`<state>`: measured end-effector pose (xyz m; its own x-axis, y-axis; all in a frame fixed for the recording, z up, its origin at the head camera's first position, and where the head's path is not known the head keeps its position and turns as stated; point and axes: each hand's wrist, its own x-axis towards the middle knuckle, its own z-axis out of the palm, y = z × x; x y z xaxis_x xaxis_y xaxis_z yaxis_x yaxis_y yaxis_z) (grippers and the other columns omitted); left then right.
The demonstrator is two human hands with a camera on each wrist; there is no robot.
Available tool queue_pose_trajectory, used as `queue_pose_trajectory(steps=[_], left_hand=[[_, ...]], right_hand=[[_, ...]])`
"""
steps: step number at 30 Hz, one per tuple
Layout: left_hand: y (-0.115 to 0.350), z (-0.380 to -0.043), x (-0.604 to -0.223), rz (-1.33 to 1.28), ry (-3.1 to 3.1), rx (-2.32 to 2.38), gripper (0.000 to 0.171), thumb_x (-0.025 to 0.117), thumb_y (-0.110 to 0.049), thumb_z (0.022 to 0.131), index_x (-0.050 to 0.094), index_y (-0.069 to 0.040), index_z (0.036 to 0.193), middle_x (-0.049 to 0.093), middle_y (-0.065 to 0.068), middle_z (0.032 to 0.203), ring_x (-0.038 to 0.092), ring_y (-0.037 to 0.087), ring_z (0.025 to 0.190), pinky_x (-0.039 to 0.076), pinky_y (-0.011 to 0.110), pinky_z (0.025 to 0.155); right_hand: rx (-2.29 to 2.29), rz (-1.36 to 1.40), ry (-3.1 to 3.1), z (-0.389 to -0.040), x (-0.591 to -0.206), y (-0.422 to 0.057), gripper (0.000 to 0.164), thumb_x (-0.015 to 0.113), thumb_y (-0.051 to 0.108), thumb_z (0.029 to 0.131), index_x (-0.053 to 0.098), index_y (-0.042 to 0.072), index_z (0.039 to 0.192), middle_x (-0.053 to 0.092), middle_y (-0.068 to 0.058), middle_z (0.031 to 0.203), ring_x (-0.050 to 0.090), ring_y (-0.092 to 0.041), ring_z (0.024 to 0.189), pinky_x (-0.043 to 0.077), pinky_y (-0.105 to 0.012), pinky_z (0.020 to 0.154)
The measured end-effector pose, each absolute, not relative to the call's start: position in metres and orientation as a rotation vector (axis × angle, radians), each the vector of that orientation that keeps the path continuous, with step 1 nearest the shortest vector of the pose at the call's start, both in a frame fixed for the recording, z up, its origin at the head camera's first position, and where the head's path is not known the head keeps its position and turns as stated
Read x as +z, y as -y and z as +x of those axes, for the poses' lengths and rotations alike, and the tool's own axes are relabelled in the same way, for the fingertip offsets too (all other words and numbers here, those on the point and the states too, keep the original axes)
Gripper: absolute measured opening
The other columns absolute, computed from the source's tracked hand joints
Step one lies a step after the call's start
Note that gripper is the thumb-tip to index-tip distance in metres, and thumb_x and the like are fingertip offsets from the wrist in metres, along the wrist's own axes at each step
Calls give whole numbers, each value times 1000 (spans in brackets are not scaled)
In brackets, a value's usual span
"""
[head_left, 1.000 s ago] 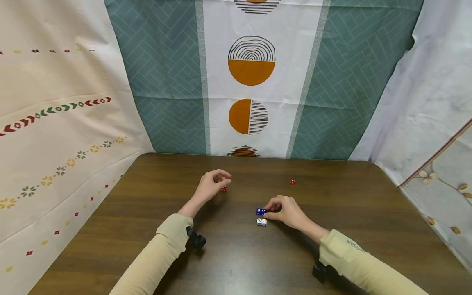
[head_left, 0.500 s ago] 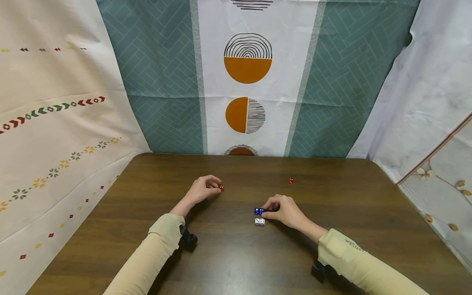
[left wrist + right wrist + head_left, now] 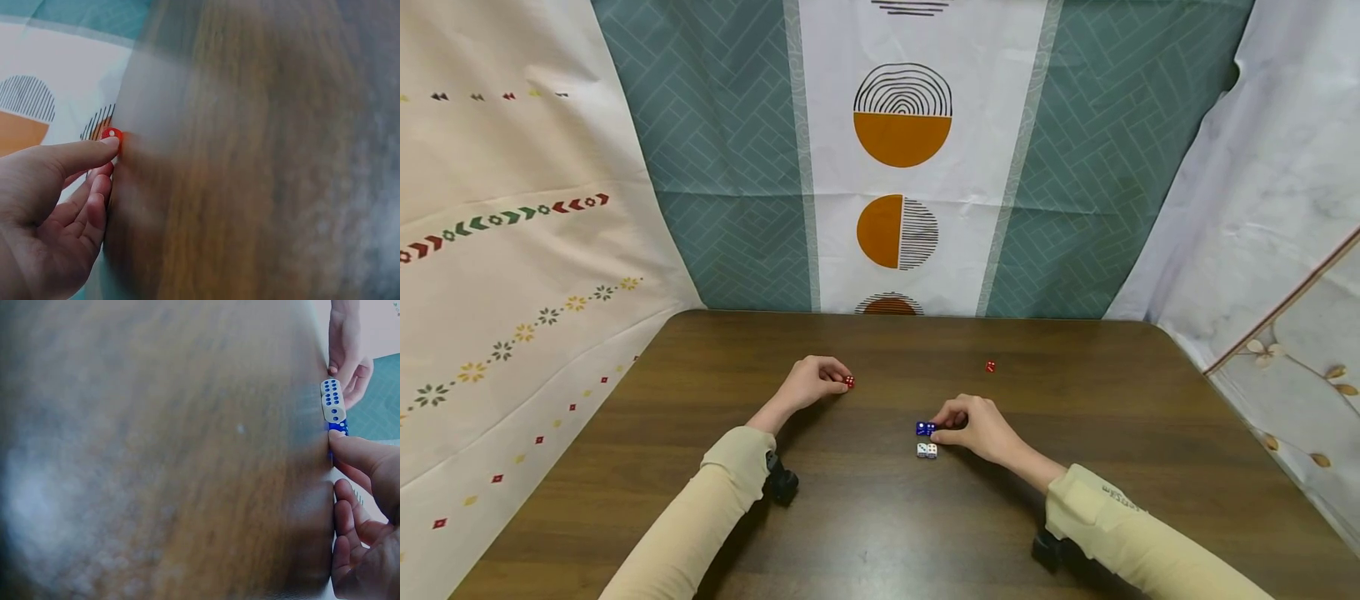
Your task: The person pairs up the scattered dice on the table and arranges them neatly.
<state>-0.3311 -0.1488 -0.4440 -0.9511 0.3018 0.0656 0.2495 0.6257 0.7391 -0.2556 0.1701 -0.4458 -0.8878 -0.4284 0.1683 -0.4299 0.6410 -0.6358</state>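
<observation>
My left hand (image 3: 805,385) pinches a red die (image 3: 850,382) between thumb and fingers on the left half of the table. In the left wrist view the thumb tip covers part of that red die (image 3: 112,133). My right hand (image 3: 983,431) grips the right one of two blue dice, its thumb and finger at the blue die (image 3: 931,427). The other blue die (image 3: 921,428) sits against it on the left. Just nearer to me, two white dice (image 3: 927,451) lie side by side. The right wrist view has the white dice (image 3: 331,394) partly hiding the blue ones.
Another red die (image 3: 990,366) lies farther back, to the right. The brown wooden table (image 3: 880,525) ends at a patterned cloth (image 3: 902,167) behind, with more cloth hanging on both sides.
My left hand has come down and left and now pinches the red die, which it hovered beside earlier. The right hand keeps its place at the blue die. The head view shifted slightly.
</observation>
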Motion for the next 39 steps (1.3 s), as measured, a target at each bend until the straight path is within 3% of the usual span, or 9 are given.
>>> queue_pose_trajectory(steps=[39], left_hand=[[112,-323,-440,651,-2807,1197,9,77,-9,83,76,-9,92,71,5,81,57,9,66,45,23,62]], right_hand=[[1084,733,2828,-253,-445,-170,14,81,21,81,77,18,93,64,4,82,54,-9,77,45,-21,70]])
